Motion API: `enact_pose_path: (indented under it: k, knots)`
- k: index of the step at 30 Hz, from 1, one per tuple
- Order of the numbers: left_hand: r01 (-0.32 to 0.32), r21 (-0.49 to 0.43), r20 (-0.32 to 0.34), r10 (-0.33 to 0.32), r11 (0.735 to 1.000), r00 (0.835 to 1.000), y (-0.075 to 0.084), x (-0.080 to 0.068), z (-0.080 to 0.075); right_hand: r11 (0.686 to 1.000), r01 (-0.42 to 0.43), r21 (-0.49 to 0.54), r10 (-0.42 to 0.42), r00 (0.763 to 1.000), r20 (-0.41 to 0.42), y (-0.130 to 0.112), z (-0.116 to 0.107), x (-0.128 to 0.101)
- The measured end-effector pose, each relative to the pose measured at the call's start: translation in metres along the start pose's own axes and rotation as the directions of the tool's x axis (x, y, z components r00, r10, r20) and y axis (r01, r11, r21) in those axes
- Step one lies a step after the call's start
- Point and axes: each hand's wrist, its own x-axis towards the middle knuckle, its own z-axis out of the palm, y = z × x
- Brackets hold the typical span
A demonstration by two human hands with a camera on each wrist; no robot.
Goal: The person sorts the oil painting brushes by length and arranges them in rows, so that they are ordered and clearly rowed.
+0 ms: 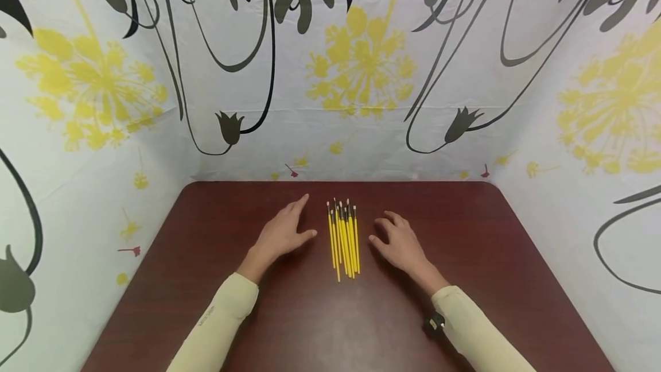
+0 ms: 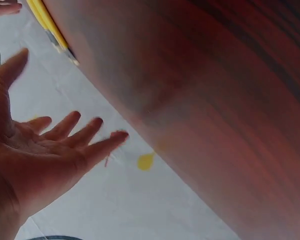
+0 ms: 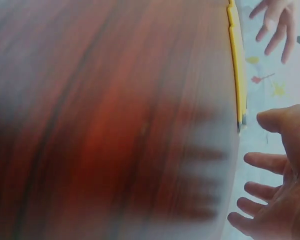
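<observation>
Several yellow paintbrushes (image 1: 343, 240) lie side by side in a loose bundle on the dark red table, their dark ferrules and pale tips pointing to the far edge. To the left of the bundle, apart from it, is my left hand (image 1: 283, 231), fingers extended and thumb spread toward the brushes. My right hand (image 1: 400, 241) is on the other side, a short gap away, with fingers slightly bent and nothing held. Both wrist views show spread fingers with bare palms, the left hand (image 2: 45, 150) and the right hand (image 3: 275, 185), and part of the brushes (image 3: 236, 65).
The dark red wooden table (image 1: 206, 205) has rounded far corners. White cloth (image 1: 289, 148) printed with yellow and grey flowers surrounds it at the back and both sides. A small black device (image 1: 434, 323) sits at the right sleeve.
</observation>
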Motion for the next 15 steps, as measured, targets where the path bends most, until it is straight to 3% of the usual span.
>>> enact_pose_path:
  k: [7, 15]
  knots:
    - [0.034, -0.085, 0.032, -0.032, 0.996, 0.999, 0.018, 0.008, 0.006, 1.0, -0.025, -0.019, 0.025, 1.0, -0.006, -0.017, 0.004, 0.006]
    - [0.056, -0.129, 0.096, -0.044, 0.99, 0.994, 0.039, 0.014, 0.014, 0.993, -0.109, 0.048, 0.109, 0.994, 0.003, -0.034, 0.009, 0.015]
